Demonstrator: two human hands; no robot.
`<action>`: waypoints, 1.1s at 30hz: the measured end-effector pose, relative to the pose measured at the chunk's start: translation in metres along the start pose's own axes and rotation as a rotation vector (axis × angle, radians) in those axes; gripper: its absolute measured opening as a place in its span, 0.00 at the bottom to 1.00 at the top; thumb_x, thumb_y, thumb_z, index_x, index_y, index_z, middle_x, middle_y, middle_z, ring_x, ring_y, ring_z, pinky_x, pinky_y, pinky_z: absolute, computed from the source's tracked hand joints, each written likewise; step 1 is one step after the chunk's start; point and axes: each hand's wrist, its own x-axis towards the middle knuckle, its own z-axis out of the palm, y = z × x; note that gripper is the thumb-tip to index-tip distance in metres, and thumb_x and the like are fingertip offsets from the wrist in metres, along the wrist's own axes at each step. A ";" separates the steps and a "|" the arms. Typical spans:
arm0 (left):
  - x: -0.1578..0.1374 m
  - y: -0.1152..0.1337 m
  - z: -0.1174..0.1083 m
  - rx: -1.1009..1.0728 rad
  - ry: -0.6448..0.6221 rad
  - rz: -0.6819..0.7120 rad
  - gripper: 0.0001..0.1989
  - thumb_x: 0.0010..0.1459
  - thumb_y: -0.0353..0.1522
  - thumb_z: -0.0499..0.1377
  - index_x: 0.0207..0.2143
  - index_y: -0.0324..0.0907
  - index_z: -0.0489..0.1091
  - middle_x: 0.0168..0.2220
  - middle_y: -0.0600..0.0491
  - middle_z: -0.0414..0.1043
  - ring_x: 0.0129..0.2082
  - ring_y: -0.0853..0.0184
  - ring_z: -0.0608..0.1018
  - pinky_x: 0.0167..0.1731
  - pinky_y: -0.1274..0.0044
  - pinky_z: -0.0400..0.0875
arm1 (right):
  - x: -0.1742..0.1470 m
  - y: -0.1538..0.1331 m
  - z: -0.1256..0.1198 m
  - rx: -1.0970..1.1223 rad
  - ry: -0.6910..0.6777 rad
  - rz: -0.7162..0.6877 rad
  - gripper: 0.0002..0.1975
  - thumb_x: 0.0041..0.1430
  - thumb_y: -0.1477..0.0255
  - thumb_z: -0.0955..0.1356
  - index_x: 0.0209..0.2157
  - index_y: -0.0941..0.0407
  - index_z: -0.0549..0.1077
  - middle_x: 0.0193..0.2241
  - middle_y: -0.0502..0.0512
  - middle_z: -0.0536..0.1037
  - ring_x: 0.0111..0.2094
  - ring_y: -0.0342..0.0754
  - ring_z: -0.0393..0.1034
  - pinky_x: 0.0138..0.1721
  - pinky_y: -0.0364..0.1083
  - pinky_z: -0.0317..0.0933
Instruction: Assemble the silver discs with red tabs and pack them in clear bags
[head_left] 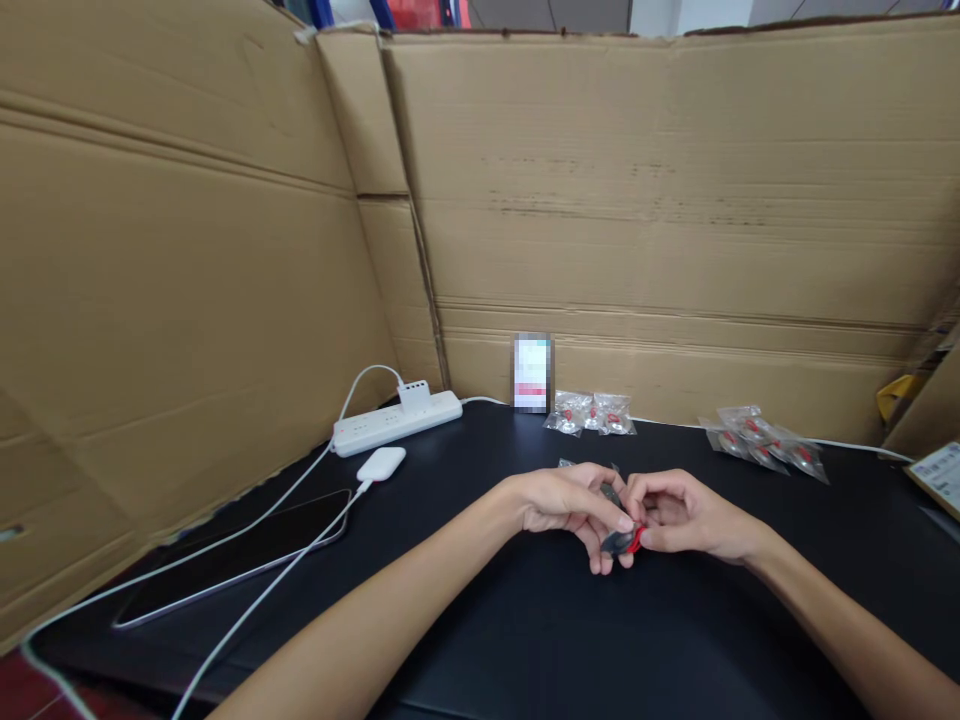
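Note:
Over the black tabletop (570, 640), my left hand (559, 505) grips a small dark, glossy object (616, 543) between thumb and fingers. A red cord or band (637, 539) sits at the right side of this object. My right hand (686, 515) is closed in a pinch on the red cord, its fingertips close to the left thumb. What kind of object it is I cannot make out, since fingers cover part of it. Just behind the left hand, the edge of a clear plastic bag (568, 463) peeks out.
Clear bags with red-marked pieces lie in two groups, one at the back (592, 414) and one at the right (769, 443). A phone (532, 372) leans on the cardboard wall (660, 200). Leftward are a power strip (397, 422), a white charger (382, 464), cables and a tablet (240, 560).

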 end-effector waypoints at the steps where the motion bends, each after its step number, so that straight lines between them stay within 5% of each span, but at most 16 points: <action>1: 0.000 0.000 -0.001 -0.005 -0.009 -0.004 0.22 0.45 0.37 0.70 0.37 0.39 0.62 0.28 0.48 0.77 0.24 0.64 0.79 0.26 0.71 0.74 | 0.000 0.001 -0.001 -0.002 0.015 -0.001 0.10 0.52 0.71 0.73 0.32 0.59 0.70 0.31 0.51 0.71 0.32 0.43 0.68 0.39 0.46 0.61; 14: 0.000 0.005 -0.001 0.002 0.079 0.079 0.19 0.58 0.45 0.56 0.41 0.38 0.65 0.33 0.45 0.76 0.23 0.66 0.77 0.21 0.76 0.70 | 0.004 0.002 -0.001 0.123 0.376 -0.014 0.10 0.46 0.69 0.76 0.28 0.60 0.76 0.26 0.52 0.76 0.25 0.44 0.70 0.31 0.44 0.64; 18: -0.004 0.008 -0.008 0.238 0.442 0.175 0.20 0.60 0.47 0.52 0.43 0.40 0.62 0.31 0.46 0.75 0.19 0.67 0.75 0.16 0.79 0.62 | 0.004 0.006 -0.013 0.164 0.550 -0.029 0.11 0.43 0.69 0.77 0.27 0.60 0.77 0.26 0.53 0.77 0.25 0.42 0.69 0.31 0.43 0.65; 21: -0.012 0.010 -0.024 0.683 0.884 0.283 0.18 0.59 0.45 0.53 0.38 0.39 0.67 0.24 0.51 0.72 0.19 0.70 0.72 0.20 0.79 0.61 | 0.004 0.010 -0.019 0.186 0.660 -0.011 0.13 0.40 0.67 0.78 0.27 0.60 0.78 0.26 0.54 0.77 0.24 0.42 0.68 0.31 0.43 0.65; 23: -0.018 0.008 -0.036 0.982 1.071 0.298 0.16 0.55 0.44 0.56 0.33 0.39 0.70 0.24 0.51 0.71 0.24 0.68 0.73 0.25 0.78 0.62 | 0.004 0.012 -0.021 0.186 0.711 0.011 0.15 0.39 0.66 0.78 0.27 0.60 0.78 0.26 0.54 0.77 0.24 0.42 0.68 0.31 0.44 0.65; 25: -0.022 0.004 -0.046 1.140 1.043 0.225 0.16 0.51 0.45 0.60 0.30 0.39 0.72 0.27 0.50 0.72 0.26 0.65 0.73 0.27 0.77 0.62 | 0.005 0.013 -0.021 0.175 0.751 0.029 0.15 0.38 0.65 0.78 0.26 0.60 0.78 0.26 0.54 0.77 0.23 0.42 0.68 0.30 0.44 0.65; 29: -0.019 -0.008 -0.052 1.201 0.777 0.107 0.14 0.45 0.41 0.64 0.28 0.39 0.72 0.30 0.49 0.73 0.30 0.63 0.74 0.28 0.77 0.63 | 0.008 0.013 -0.015 0.121 0.781 0.028 0.15 0.39 0.65 0.77 0.27 0.60 0.77 0.25 0.54 0.76 0.23 0.43 0.68 0.31 0.45 0.66; 33: -0.004 -0.014 -0.039 1.033 0.811 0.237 0.05 0.50 0.33 0.59 0.28 0.40 0.69 0.26 0.53 0.72 0.28 0.67 0.73 0.27 0.79 0.63 | 0.013 0.009 0.001 -0.023 0.766 -0.018 0.14 0.41 0.64 0.77 0.26 0.59 0.77 0.22 0.52 0.75 0.23 0.45 0.69 0.29 0.45 0.65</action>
